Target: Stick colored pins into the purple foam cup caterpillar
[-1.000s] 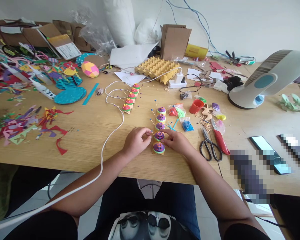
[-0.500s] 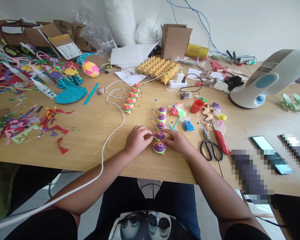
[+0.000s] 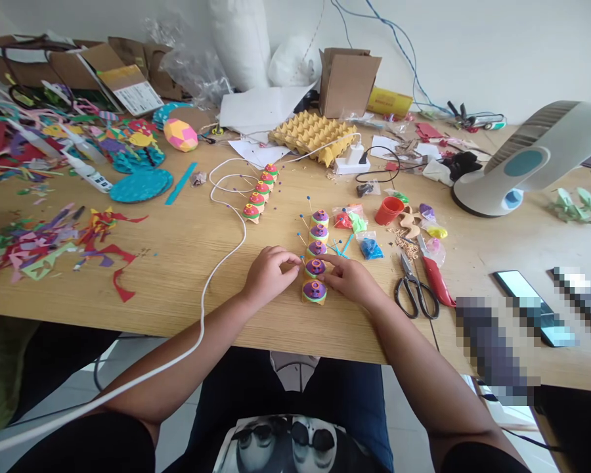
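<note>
A row of painted egg-carton cups (image 3: pixel 319 231), purple on top with orange rings and green and yellow bands below, stands on the table before me. My right hand (image 3: pixel 349 279) grips the second-nearest cup, its index finger on the far side and its thumb on the near side. At that cup's left side, my left hand (image 3: pixel 274 274) pinches close to a small blue-tipped stick (image 3: pixel 303 260); the fingertips partly hide it. Similar blue-tipped sticks (image 3: pixel 301 221) jut from the left of the farther cups. Light blue strips (image 3: pixel 343 247) lie to the right of the row.
A red-and-green cup row (image 3: pixel 260 192) lies beyond a white cable (image 3: pixel 204 295). To the right are scissors (image 3: pixel 412 286), a red-handled knife (image 3: pixel 437 279), a red cup (image 3: pixel 389 210), clay bags (image 3: pixel 371 246) and a fan (image 3: pixel 517 164). Paper scraps (image 3: pixel 54 243) cover the left.
My left fingertips have drawn back very slightly to the left from the cup's side. My right hand keeps its hold, and the cup row stays put.
</note>
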Motion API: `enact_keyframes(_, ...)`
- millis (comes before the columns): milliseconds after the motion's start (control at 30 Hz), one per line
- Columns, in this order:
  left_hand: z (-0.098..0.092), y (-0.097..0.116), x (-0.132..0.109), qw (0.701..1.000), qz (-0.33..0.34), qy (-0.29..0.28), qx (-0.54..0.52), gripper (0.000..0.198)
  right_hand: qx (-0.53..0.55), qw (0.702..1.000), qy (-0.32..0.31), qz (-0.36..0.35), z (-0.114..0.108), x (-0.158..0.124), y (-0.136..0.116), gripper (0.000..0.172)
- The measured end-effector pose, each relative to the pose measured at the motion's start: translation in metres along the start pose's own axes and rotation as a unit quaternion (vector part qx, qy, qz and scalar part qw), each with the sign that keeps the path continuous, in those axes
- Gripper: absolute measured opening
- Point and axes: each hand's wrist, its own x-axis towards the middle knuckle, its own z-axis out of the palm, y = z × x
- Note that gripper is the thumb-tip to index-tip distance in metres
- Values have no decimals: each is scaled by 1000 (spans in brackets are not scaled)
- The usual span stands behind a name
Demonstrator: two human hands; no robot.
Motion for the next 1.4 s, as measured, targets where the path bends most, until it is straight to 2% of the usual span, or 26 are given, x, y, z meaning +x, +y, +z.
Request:
enact_keyframes(167, 2, -3, 1, 999, -13, 15, -40, 7, 9, 1000, -5, 1, -1, 0, -1, 54)
enact_keyframes(367, 6, 0, 3, 990, -46, 27, -131, 21, 8, 1000, -8, -6, -2, -1, -1, 54)
enact_keyframes(667, 9, 3, 4, 967, -118, -4, -225, 14, -4, 1000, -3, -6, -1, -1, -3, 51)
enact_keyframes(867, 9, 3, 3, 957, -145, -6, -250, 14, 0, 1000, -4, -7, 0, 0, 0, 52)
enact_keyframes(1400, 4, 2, -1, 956, -168, 64, -232, 18, 10, 1000, -9, 1, -2, 0, -2, 54)
